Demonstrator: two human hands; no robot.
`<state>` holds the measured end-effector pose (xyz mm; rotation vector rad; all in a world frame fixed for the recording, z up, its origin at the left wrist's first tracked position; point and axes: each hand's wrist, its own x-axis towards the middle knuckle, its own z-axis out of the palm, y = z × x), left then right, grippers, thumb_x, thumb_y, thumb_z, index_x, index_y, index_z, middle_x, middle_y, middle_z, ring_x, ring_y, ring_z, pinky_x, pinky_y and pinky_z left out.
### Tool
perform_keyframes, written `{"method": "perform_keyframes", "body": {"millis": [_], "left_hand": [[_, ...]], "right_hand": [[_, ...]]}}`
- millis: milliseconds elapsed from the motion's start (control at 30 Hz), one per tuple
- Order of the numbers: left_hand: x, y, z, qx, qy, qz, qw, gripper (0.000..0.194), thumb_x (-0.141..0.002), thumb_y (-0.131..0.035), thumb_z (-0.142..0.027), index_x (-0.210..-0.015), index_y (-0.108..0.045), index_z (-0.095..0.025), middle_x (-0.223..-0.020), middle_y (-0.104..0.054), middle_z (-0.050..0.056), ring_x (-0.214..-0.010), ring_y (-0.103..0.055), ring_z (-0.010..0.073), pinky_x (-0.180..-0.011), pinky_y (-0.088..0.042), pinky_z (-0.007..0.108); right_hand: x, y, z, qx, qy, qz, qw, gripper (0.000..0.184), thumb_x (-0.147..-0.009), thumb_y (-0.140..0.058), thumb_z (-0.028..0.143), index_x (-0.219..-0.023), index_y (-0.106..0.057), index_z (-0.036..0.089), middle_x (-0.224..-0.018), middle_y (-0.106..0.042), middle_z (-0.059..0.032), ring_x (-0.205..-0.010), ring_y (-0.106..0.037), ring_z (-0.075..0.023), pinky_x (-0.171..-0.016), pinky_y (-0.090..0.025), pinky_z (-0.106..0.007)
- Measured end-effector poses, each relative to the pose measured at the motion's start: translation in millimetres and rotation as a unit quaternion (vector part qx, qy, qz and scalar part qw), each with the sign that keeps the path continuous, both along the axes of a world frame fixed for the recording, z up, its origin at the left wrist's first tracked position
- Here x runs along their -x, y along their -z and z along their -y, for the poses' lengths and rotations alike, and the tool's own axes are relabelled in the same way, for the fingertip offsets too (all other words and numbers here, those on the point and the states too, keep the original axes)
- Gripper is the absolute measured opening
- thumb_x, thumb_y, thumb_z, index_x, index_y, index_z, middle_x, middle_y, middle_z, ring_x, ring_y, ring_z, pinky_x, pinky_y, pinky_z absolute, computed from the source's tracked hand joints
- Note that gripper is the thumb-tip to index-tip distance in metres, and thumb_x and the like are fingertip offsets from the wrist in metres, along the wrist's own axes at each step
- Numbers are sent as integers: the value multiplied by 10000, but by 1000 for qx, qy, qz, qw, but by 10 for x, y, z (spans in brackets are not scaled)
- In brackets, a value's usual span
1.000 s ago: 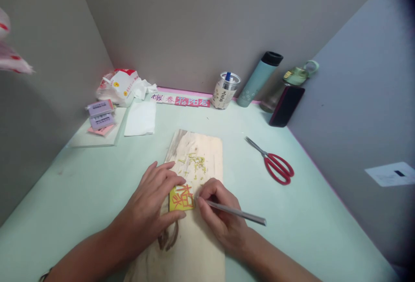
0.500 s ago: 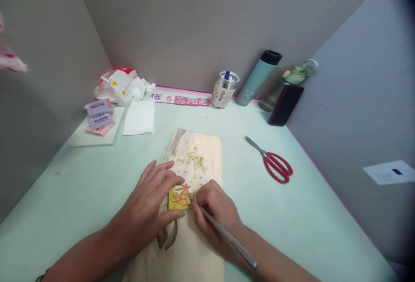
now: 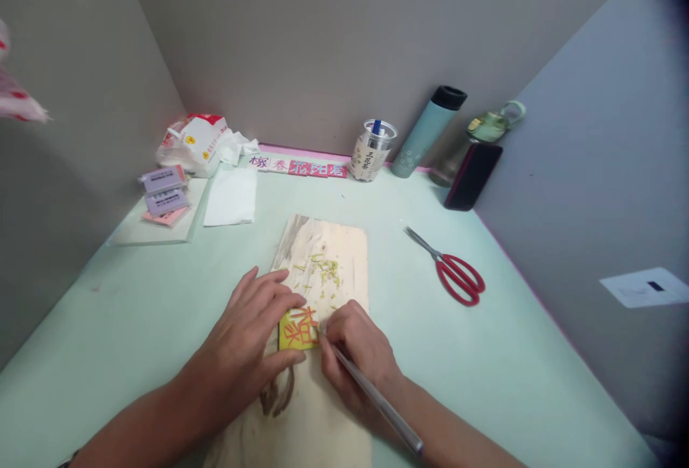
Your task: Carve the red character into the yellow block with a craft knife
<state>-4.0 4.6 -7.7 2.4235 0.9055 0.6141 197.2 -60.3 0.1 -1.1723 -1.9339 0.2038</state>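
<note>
A yellow rubber carving block with a red character cut on it lies on a wooden board. My left hand grips the block, index finger at its upper edge and thumb at its lower edge. In my right hand is a slim, metal-handled carving knife, held like a pen. Its tip is at the block's right edge, mostly hidden by my fingers. Thin yellow shavings are scattered on the board just above the block.
Red-handled scissors lie right of the board. Behind stand a clear cup, a blue tumbler, a green-lidded bottle and a phone. A row of carved blocks, white paper and wrapped blocks sit back left.
The far end of the knife handle has dipped slightly down and left. Both hands otherwise keep their places at the block; the view has shifted a little.
</note>
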Motion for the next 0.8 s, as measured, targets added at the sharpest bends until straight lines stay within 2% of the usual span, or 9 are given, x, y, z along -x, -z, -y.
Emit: {"method": "perform_keyframes", "body": {"millis": [800], "left_hand": [[11,-12,17,-9,-4,-8,1000,430,-843,-734,-216,-1217,-529,-272,-1185,-627,39,-1390,-439,307,-1237,-161,571]], "right_hand": [[33,-7,24,21,19,-20,999,265,-909,-482,4,-855,-417,255,-713,-527,8,-611,-522,-153,-545,-437,-275]]}}
